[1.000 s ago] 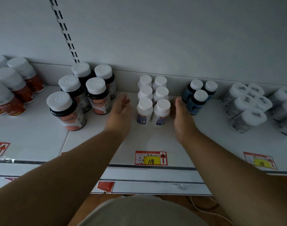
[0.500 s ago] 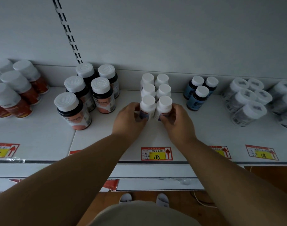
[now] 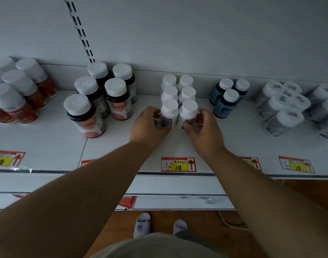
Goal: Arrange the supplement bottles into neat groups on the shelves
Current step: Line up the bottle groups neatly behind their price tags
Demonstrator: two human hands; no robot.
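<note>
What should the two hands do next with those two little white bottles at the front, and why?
Probably slide both bottles straight back a little. The left hand grips the front left white bottle and the right hand grips the front right white bottle, side by side, at the front of the two-column white group. Snugging them against the row behind should tidy the block.

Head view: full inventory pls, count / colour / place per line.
small white bottles: six, white caps, two columns of three, shelf centre; front pair held
dark bottles with salmon labels: five, white caps, left of centre
red-label bottles: at least five, far left, cut by the frame edge
blue-label bottles: three, right of centre
shrink-wrapped grey bottles: several, far right; count unclear
price tags: red and yellow, along the shelf front edge
slippers: two, pale, on the wood floor
left hand: grips front-left white bottle
right hand: grips front-right white bottle
</note>
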